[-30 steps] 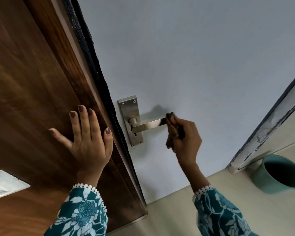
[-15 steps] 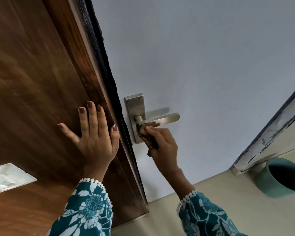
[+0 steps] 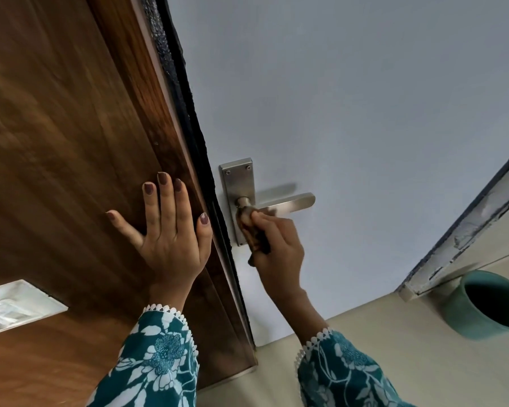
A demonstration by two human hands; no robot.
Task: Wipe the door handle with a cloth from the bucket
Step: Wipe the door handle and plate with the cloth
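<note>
My right hand grip is closed round the cloth, pressed vs door handle at its pivot; left hand lies flat, fingers spread, beside handle, prob. steadying the door.

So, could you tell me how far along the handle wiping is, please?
Done: the cloth is out of the bucket. In hand: the right hand presses it against the handle near the pivot; the left hand braces the wooden panel. Left: the bare outer end.
</note>
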